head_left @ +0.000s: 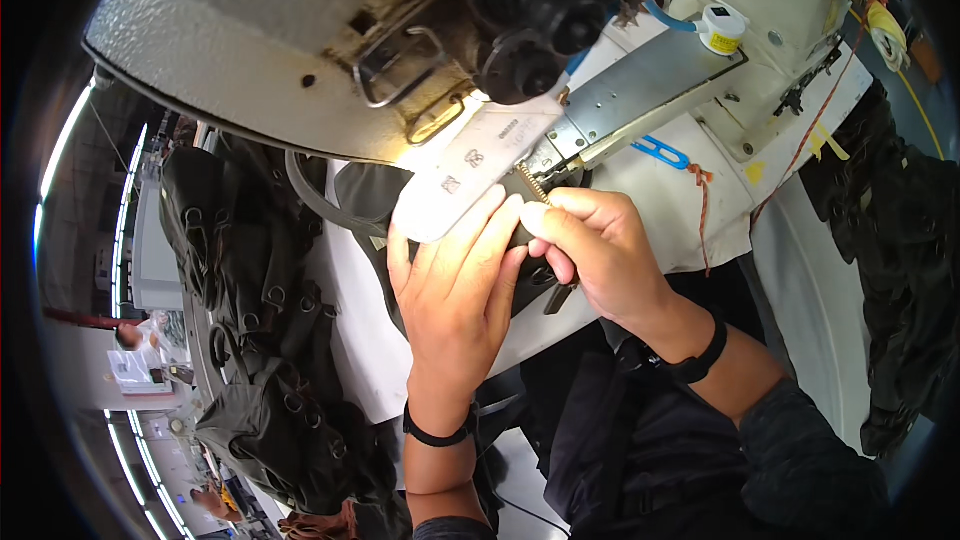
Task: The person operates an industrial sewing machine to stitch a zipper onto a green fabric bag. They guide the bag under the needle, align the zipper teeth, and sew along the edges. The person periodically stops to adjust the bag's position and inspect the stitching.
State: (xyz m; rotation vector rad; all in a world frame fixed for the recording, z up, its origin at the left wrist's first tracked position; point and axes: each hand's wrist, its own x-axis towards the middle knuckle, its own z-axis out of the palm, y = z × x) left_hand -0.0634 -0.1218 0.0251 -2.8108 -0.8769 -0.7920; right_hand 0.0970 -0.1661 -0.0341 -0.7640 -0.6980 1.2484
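Under the sewing machine's head (260,50) lies a dark fabric piece (368,195), partly hidden by my hands. My left hand (455,290) rests on it with fingers stretched out, the tips at the edge of a white rounded plate (455,180). My right hand (605,255) is closed, thumb and fingers pinching a zipper (530,182) with brass-coloured teeth that runs toward the needle area. Below those fingers a dark strip end (560,298) sticks out. The exact grip point is hidden behind my fingers.
A narrow metal machine arm (640,90) stretches to the upper right, with a blue plastic tool (660,152) on an orange cord beside it. Dark bags with metal rings (280,390) pile up at left. More dark fabric (890,270) hangs at right.
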